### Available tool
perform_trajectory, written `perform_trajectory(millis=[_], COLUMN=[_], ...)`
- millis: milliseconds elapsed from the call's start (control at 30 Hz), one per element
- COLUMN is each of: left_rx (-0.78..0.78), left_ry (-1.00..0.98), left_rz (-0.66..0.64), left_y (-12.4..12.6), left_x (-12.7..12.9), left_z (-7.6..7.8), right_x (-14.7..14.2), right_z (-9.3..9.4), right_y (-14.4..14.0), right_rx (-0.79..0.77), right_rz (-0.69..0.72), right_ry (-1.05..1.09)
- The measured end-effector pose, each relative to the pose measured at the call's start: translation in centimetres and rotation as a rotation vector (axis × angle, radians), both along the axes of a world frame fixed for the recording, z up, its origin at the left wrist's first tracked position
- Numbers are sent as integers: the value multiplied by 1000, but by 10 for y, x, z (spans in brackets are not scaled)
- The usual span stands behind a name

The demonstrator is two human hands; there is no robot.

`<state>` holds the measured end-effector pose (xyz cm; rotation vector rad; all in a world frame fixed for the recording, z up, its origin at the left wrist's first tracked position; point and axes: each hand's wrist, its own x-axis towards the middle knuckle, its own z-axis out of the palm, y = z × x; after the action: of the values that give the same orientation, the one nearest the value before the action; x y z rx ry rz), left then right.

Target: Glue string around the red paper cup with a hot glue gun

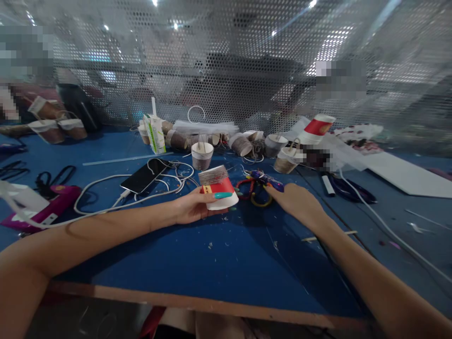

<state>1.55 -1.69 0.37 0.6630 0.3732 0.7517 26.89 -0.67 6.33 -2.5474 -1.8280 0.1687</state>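
Here the left hand [192, 207] grips a paper cup [218, 187] lying tilted on its side just above the blue table [229, 263], thumb laid across its red and white band, with the part nearer the base wrapped in brown twine. The right hand [294, 200] stretches flat over the table, fingers extended towards a pair of scissors [259, 186] with coloured handles; the fingertips reach the scissors' near end, but whether they close on it cannot be told.

Just behind the held cup stands an upright twine-wrapped cup [202, 155], and left of it a black phone [144, 175] lies face up with a white cable [106, 193] looping around it. Further back, a row of more wrapped cups [243, 143] lies along the foot of a perforated metal screen [226, 61], beside a small green and white carton [155, 134] with a straw. To the right, a red and white cup [318, 127] rests tilted near white paper sheets [399, 172]. At the far left a pink glue gun [49, 207] lies on the table, black-handled scissors [52, 179] just behind it. Small scraps dot the table surface in front of both hands.
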Motion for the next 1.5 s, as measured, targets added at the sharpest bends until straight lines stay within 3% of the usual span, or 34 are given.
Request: perform_trajectory(millis=[100, 200, 333, 400, 567, 767, 1200, 1500], left_rx=[-26, -49, -34, -4, 61, 78, 73, 75], left_ry=[-39, -60, -90, -96, -80, -71, -36, -25], left_rz=[-36, -77, -91, -86, -49, -50, -9, -7], left_y=[2, 5, 6, 5, 4, 5, 1, 2], left_x=[-2, -2, -2, -1, 0, 1, 2, 1], left_z=[-2, -5, -6, -6, -6, -9, -3, -4], right_x=[7, 7, -6, -14, -21, -19, -16, -20], right_z=[1, -1, -5, -8, -18, -25, -28, -24], right_y=[2, -3, -19, -26, -36, -36, -34, -41], right_rx=[129, 464, 987, 1097, 1120, 1105, 1166, 1067], right_rz=[-21, -19, 145, 238, 428, 502, 563, 479], right_ry=[89, 230, 394, 438, 376, 271, 207, 274])
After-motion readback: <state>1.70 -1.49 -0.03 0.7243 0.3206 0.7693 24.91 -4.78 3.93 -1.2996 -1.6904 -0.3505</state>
